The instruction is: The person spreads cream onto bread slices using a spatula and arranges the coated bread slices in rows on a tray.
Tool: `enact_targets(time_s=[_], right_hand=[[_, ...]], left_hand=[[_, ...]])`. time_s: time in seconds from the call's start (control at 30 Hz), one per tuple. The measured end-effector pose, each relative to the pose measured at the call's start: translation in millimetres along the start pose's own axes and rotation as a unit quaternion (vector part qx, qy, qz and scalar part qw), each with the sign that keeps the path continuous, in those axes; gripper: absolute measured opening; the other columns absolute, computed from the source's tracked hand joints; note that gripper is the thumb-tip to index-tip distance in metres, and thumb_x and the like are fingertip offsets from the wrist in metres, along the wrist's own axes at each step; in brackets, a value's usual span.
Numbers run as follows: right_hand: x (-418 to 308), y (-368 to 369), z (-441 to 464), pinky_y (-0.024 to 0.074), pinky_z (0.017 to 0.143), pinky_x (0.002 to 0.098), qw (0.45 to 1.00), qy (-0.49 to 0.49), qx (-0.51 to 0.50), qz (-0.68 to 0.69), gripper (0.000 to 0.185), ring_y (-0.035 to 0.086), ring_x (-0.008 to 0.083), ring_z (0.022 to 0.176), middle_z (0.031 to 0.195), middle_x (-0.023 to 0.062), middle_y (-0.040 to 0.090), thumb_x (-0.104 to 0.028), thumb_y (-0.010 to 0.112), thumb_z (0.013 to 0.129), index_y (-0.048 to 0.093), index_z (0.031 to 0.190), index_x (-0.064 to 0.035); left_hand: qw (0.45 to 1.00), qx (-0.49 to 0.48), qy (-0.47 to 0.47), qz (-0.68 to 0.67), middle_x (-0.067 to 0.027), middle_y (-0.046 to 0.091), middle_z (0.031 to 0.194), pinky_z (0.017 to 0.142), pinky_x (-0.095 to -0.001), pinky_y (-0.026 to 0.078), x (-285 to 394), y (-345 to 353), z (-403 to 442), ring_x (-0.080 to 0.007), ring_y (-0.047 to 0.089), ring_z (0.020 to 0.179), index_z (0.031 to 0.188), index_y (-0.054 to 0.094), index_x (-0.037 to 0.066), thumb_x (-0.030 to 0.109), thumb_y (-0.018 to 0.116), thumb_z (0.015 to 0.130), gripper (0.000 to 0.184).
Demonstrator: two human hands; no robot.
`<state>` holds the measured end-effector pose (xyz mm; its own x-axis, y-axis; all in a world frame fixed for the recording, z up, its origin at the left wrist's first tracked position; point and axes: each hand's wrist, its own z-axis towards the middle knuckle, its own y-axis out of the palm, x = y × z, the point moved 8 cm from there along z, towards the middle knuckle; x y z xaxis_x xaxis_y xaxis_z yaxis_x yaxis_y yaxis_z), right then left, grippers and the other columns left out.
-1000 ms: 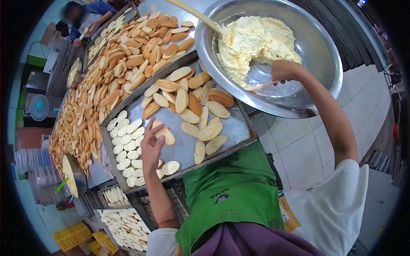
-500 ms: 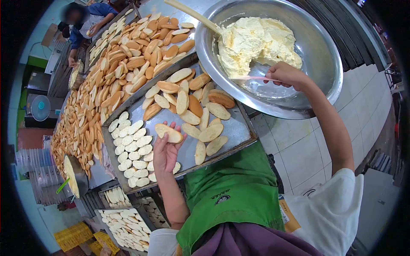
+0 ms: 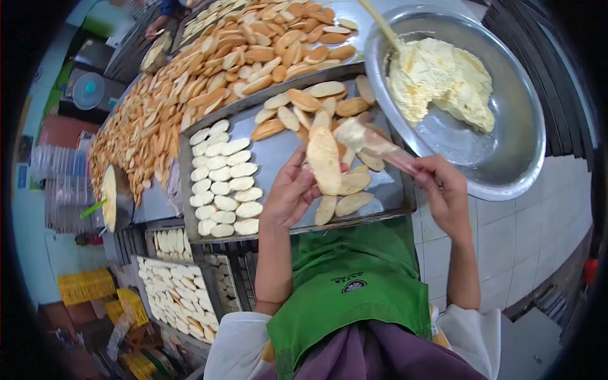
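Note:
My left hand [image 3: 292, 189] is closed on an oval bread slice [image 3: 324, 161], its pale cut face turned up, over the metal tray [image 3: 273, 142]. In my right hand [image 3: 443, 190] is a spatula [image 3: 389, 154], blurred by motion, with a lump of pale yellow cream [image 3: 351, 135] on its blade beside the slice. Under both hands the tray bears a loose pile of bare slices [image 3: 304, 101]. On its left side, cream-topped slices [image 3: 218, 183] lie in neat rows. The steel bowl [image 3: 532, 120] of cream stands to the right, a wooden handle leaning on its rim.
Beyond the tray, a large heap of bread slices [image 3: 209, 79] covers the table. Another tray of topped slices [image 3: 177, 294] sits lower left, near yellow crates [image 3: 85, 286]. A co-worker's hand [image 3: 157, 26] shows at the top left.
The spatula has come out of the bowl with cream on it and moved left to the slice. My left hand has moved right and raised the slice more upright. The view has shifted.

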<state>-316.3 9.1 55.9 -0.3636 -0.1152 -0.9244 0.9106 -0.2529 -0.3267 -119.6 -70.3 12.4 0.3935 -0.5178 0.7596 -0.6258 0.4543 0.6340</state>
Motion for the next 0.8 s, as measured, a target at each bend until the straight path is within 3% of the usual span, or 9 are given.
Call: enact_targets(time_s=[0.07, 0.13, 0.23, 0.3, 0.43, 0.5, 0.63, 0.7, 0.8], right_hand=[[-7, 19, -5, 0.044, 0.062, 0.0227, 0.996, -0.077, 0.033, 0.031, 0.016, 0.055, 0.0141, 0.071, 0.079, 0.0083, 0.057, 0.006, 0.055, 0.075, 0.06, 0.09, 0.0014], [-3, 38, -8, 0.0441, 0.063, 0.0233, 0.996, -0.06, 0.025, 0.064, 0.017, 0.055, 0.0153, 0.073, 0.081, 0.0086, 0.057, 0.006, 0.056, 0.075, 0.061, 0.09, 0.0012], [6, 54, -12, 0.0439, 0.064, 0.0236, 0.996, -0.033, 0.013, 0.085, 0.02, 0.055, 0.0161, 0.076, 0.082, 0.0088, 0.058, 0.007, 0.057, 0.073, 0.063, 0.091, -0.0007], [-4, 44, -15, 0.0437, 0.063, 0.0248, 0.978, -0.128, 0.069, -0.147, 0.023, 0.055, 0.0173, 0.075, 0.082, 0.0088, 0.058, 0.007, 0.059, 0.071, 0.063, 0.091, -0.0023], [1, 42, -16, 0.0433, 0.062, 0.0265, 0.988, -0.071, 0.106, -0.089, 0.023, 0.054, 0.0191, 0.073, 0.083, 0.0089, 0.058, 0.006, 0.061, 0.068, 0.065, 0.089, -0.0028], [13, 59, -16, 0.0431, 0.063, 0.0276, 0.998, 0.008, 0.035, 0.052, 0.022, 0.053, 0.0201, 0.072, 0.082, 0.0089, 0.058, 0.006, 0.061, 0.067, 0.066, 0.087, -0.0028], [17, 61, -18, 0.0428, 0.063, 0.0249, 0.99, -0.058, -0.024, -0.123, 0.022, 0.054, 0.0165, 0.071, 0.077, 0.0073, 0.057, 0.006, 0.062, 0.068, 0.066, 0.087, -0.003], [32, 50, -20, 0.042, 0.061, 0.0239, 0.996, 0.028, 0.055, 0.069, 0.023, 0.053, 0.0153, 0.069, 0.072, 0.0058, 0.057, 0.007, 0.063, 0.067, 0.067, 0.087, -0.0043], [27, 60, -19, 0.0409, 0.058, 0.0247, 0.995, -0.031, 0.085, 0.028, 0.024, 0.051, 0.0165, 0.066, 0.071, 0.0051, 0.056, 0.007, 0.063, 0.065, 0.067, 0.086, -0.0052]], left_hand=[[1.0, 0.014, 0.01, -0.006, -0.014, 0.047, 0.119, 0.079, -0.0297, 0.052, -2, -10, -5, -0.0239, 0.054, 0.104, 0.131, 0.025, 0.003, 0.016, 0.053, 0.085, 0.056], [0.999, 0.025, 0.014, -0.038, -0.0102, 0.051, 0.114, 0.074, -0.0255, 0.054, 0, -10, -12, -0.0163, 0.056, 0.098, 0.129, 0.028, 0.003, 0.015, 0.058, 0.082, 0.056], [0.993, 0.041, 0.069, -0.085, -0.009, 0.05, 0.116, 0.075, -0.0252, 0.053, 4, -29, -17, -0.0158, 0.056, 0.098, 0.126, 0.031, 0.002, 0.016, 0.058, 0.082, 0.053], [0.989, 0.061, 0.078, -0.111, -0.0088, 0.05, 0.116, 0.079, -0.0261, 0.052, 7, -43, -21, -0.0162, 0.055, 0.1, 0.126, 0.032, 0.004, 0.013, 0.059, 0.081, 0.053], [0.989, 0.078, 0.112, -0.056, -0.0114, 0.048, 0.119, 0.086, -0.0308, 0.049, 17, -50, -27, -0.02, 0.052, 0.106, 0.129, 0.027, 0.011, 0.01, 0.064, 0.077, 0.064], [0.982, 0.112, 0.153, 0.007, -0.017, 0.042, 0.126, 0.079, -0.0293, 0.052, 22, -52, -28, -0.0223, 0.052, 0.106, 0.132, 0.025, 0.011, 0.015, 0.064, 0.076, 0.069], [0.975, 0.096, 0.172, -0.098, -0.0178, 0.04, 0.127, 0.079, -0.0308, 0.052, 32, -67, -34, -0.0255, 0.051, 0.108, 0.133, 0.024, 0.011, 0.015, 0.058, 0.081, 0.063], [0.98, 0.11, 0.152, -0.069, -0.0172, 0.042, 0.125, 0.078, -0.0301, 0.053, 25, -64, -30, -0.0249, 0.052, 0.106, 0.132, 0.024, 0.01, 0.017, 0.058, 0.081, 0.061], [0.987, 0.134, 0.09, -0.006, -0.0129, 0.049, 0.117, 0.074, -0.0256, 0.053, 4, -51, -26, -0.0198, 0.056, 0.099, 0.129, 0.028, 0.007, 0.025, 0.062, 0.077, 0.065]])
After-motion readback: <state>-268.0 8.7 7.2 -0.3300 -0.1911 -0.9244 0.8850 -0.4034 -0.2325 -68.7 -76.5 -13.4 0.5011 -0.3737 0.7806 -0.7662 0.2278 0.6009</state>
